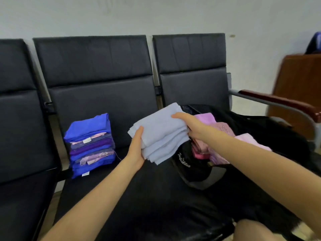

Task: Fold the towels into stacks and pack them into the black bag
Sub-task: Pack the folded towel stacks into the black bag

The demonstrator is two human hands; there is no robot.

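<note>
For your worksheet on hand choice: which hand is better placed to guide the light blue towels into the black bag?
Right hand: it grips the towels nearest the bag; the left hand is farther.

The black bench seats (111,105) carry a blue-purple towel stack (91,145) and a black bag (191,167).

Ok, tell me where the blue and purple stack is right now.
In the head view the blue and purple stack sits left of centre on the middle seat, against its backrest, left of the pale towels held in both hands.
</note>
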